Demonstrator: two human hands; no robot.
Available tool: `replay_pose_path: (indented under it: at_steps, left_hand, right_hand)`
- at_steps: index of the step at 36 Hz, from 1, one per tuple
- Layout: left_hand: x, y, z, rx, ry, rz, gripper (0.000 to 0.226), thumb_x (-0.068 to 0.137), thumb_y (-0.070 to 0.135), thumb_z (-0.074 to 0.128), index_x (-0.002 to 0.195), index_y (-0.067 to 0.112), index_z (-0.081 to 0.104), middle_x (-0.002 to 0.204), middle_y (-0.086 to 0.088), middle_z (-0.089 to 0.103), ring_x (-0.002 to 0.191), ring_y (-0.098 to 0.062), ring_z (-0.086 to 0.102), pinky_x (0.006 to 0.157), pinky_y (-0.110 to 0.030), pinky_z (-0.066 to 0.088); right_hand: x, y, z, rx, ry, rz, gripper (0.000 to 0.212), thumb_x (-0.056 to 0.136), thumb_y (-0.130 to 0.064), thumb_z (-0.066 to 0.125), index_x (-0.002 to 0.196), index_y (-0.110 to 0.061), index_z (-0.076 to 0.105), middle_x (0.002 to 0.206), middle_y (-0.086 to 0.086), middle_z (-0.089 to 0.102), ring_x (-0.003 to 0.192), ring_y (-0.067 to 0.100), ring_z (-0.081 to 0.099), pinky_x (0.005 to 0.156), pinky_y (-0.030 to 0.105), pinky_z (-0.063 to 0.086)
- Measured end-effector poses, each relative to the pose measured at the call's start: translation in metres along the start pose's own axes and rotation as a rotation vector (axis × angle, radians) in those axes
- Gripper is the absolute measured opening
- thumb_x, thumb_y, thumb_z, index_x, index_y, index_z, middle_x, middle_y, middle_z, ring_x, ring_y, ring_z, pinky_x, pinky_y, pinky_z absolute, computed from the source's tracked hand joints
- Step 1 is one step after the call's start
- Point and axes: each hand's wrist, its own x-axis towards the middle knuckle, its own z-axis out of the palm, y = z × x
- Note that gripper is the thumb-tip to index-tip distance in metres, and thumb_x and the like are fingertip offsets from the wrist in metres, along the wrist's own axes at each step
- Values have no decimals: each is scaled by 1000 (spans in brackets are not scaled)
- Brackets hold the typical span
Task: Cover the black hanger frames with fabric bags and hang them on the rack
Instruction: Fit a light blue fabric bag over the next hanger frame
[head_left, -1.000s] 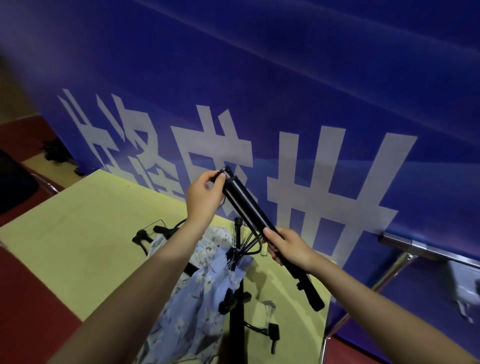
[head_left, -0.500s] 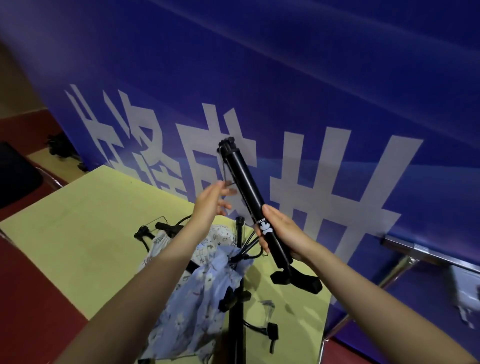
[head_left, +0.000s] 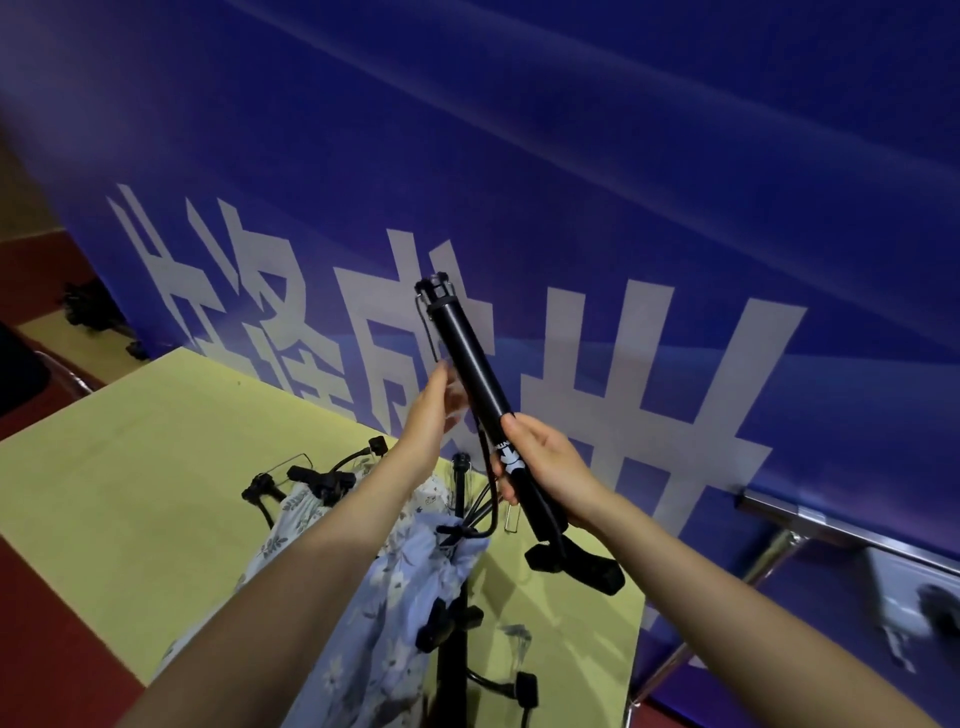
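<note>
My right hand (head_left: 540, 467) grips the lower part of a black tube-shaped hanger frame (head_left: 470, 358), held tilted with its wire-tipped end up and a black foot at the bottom. My left hand (head_left: 434, 415) is blurred beside the tube's middle, fingers extended, holding nothing. Below my arms a blue floral fabric bag (head_left: 395, 587) hangs on the black rack pole (head_left: 457, 613). A second floral bag on black frames (head_left: 306, 483) lies on the yellow table (head_left: 130, 467).
A blue banner with white characters (head_left: 623, 234) stands right behind the table. A metal table leg and edge (head_left: 769, 561) are at the right. Red floor (head_left: 47, 649) lies on the left. Black clips (head_left: 524, 688) sit near the pole's base.
My left hand let go of the tube's top end and dropped to its middle. My right hand swung the tube more upright and now holds it lower down.
</note>
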Motion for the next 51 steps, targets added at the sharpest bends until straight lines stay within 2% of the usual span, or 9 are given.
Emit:
replay_pose_path:
  at_steps: [5,13,17,21,29,37,42,47,51]
  left_hand:
    - [-4,2,4,-122,-30,-33,34,100,40,45,89,15,66,50,4,39,48,-13,43,62,-29,45]
    - [-16,3,-1,-341,-178,-191,29,97,38,52,105,13,63,50,5,27,35,-5,21,34,-16,26]
    - [-18,7,6,-308,-147,-128,29,100,34,49,104,10,66,54,1,44,42,-8,42,52,-19,49]
    - [-21,8,11,-315,-139,-50,33,101,33,45,114,10,66,105,-11,70,104,-25,66,93,-41,52]
    - [-28,10,13,-451,-242,-161,44,104,40,32,132,11,50,127,-21,61,119,-35,59,100,-48,46]
    - [-28,5,10,-398,-121,-26,40,95,40,53,119,8,58,87,-8,62,86,-21,67,80,-34,55]
    - [-24,10,5,-378,-88,36,35,97,30,54,121,5,50,112,-17,66,107,-37,66,89,-45,55]
    - [-20,23,0,-401,69,119,14,97,19,57,107,10,51,97,-9,63,98,-29,67,96,-46,52]
    - [-9,29,-8,-532,151,150,27,95,16,60,117,8,47,100,-13,58,106,-34,64,97,-48,51]
  right_hand:
    - [-1,-3,-6,46,26,1,27,99,-34,50,106,-8,47,69,13,58,43,22,51,42,28,45]
    - [-6,8,-14,-51,66,-76,26,92,-20,65,111,-9,50,74,8,62,60,28,58,50,33,51]
    - [-4,13,-14,-49,126,-73,20,93,-22,63,112,-15,58,77,7,65,68,29,61,61,36,53]
    - [0,11,-13,-110,97,-52,18,98,-25,56,116,-27,58,80,6,65,71,25,67,68,30,57]
    - [3,8,-16,-120,10,67,30,102,-37,43,115,-10,47,72,6,61,54,19,56,55,32,47]
    - [7,3,-13,93,-253,179,41,100,-45,41,96,-5,51,72,14,59,55,25,58,53,31,51]
    - [12,8,-11,-259,42,42,35,96,-43,55,100,-8,54,87,10,65,77,22,63,73,32,54]
    - [4,23,-17,-689,459,-363,6,91,-13,62,94,-18,60,85,-7,57,79,9,54,69,21,39]
    - [-8,32,1,-586,367,-244,12,93,-17,57,96,-16,69,81,2,70,69,12,62,64,28,46]
